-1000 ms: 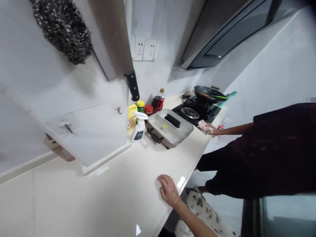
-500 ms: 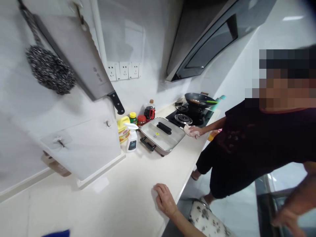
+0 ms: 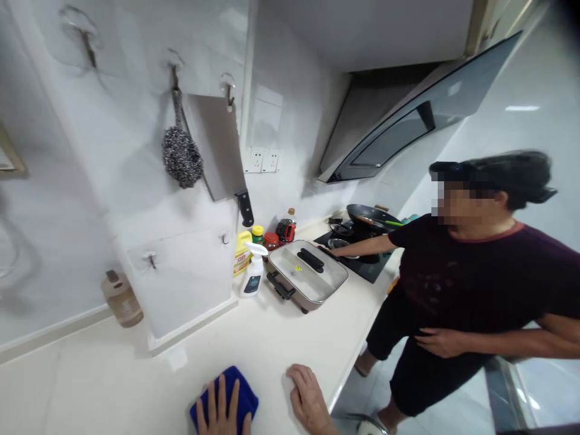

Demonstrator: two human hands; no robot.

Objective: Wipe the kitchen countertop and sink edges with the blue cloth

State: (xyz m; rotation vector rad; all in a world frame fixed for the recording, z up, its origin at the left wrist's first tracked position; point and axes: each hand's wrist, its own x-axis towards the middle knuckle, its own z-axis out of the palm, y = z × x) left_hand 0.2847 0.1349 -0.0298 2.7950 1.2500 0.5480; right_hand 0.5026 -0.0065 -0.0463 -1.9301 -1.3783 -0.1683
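Observation:
My left hand (image 3: pixel 222 411) lies flat on a folded blue cloth (image 3: pixel 247 396) at the near edge of view, fingers spread over it. The cloth rests on the white counter (image 3: pixel 149 393). To its right, my right hand (image 3: pixel 308 396) rests on the counter near the front edge, fingers loosely bent, thumb a little apart, nothing visible in it. Beyond both hands stands a rectangular electric pan (image 3: pixel 290 296) with a glass lid (image 3: pixel 333 275) and black handles. A white spray bottle (image 3: pixel 254 272) is beside it.
A co-worker (image 3: pixel 453 284) stands at right, one arm stretched behind the pan toward the cooktop (image 3: pixel 376 269). A wok (image 3: pixel 369 214) sits there. A cleaver (image 3: pixel 222 151) and steel scrubber (image 3: pixel 181 157) hang on the wall. A soap bottle (image 3: pixel 122 302) stands left.
The blue cloth and my left hand have come into view at the bottom. The co-worker's arm has shifted from beside the pan to behind it. The view has turned and pulled back.

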